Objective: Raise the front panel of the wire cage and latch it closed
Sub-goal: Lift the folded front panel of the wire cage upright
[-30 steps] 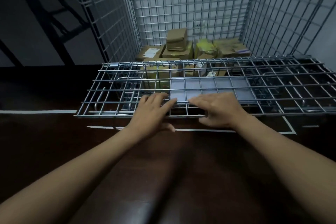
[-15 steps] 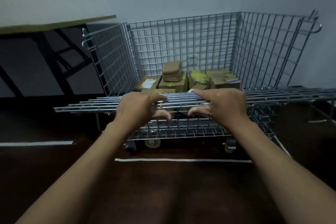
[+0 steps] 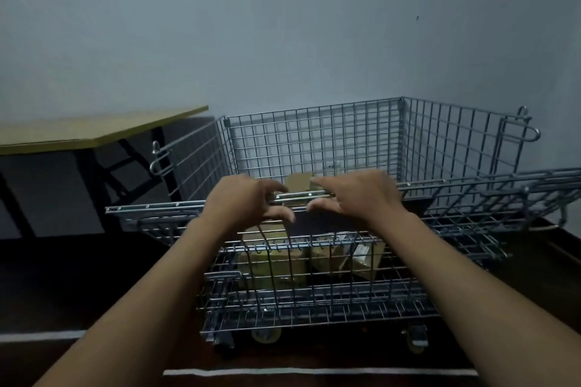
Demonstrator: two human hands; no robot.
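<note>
A wire cage (image 3: 314, 141) on castors stands against the wall. Its hinged front panel (image 3: 471, 198) is swung up to roughly level, hinged along a coil at about mid-height. My left hand (image 3: 245, 201) and my right hand (image 3: 358, 195) grip the panel's near edge at its middle, fingers over the top and thumbs under it. A looped latch (image 3: 525, 132) sticks up at the right side wall's front corner, and another latch (image 3: 157, 160) at the left one. Both latches stand apart from the panel.
Cardboard boxes (image 3: 276, 264) lie inside the cage. A wooden-topped table (image 3: 94, 132) with black legs stands to the left. White tape lines (image 3: 314, 372) mark the dark floor in front. A castor (image 3: 415, 339) shows under the cage's front right.
The panel has swung up from hanging low in front to about level, with both hands lifting its edge. My view has tilted upward, showing more wall.
</note>
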